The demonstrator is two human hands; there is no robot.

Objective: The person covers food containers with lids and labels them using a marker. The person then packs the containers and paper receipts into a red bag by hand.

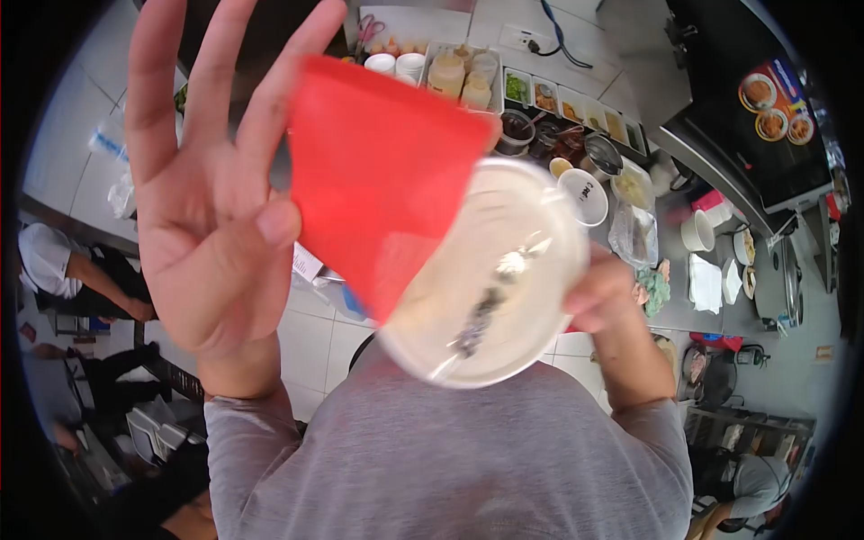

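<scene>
Close to the camera, my left hand (211,207) is raised with its fingers spread, the thumb and a finger at the left edge of a red sheet (382,162). That sheet overlaps the upper left of a round white lidded bowl (504,288). Light glints off the lid, and the contents look pale and blurred. My right hand (601,292) grips the bowl's right rim, its fingers partly hidden behind the bowl. Whether the sheet is stuck to the bowl or only in front of it cannot be made out.
Squeeze bottles (447,74), a row of topping containers (544,97) and a marked white tub (585,196) stand on the counter ahead. A green cloth (654,288) and white napkins (706,281) lie at the right. People are at the left (54,261) and lower right (756,490).
</scene>
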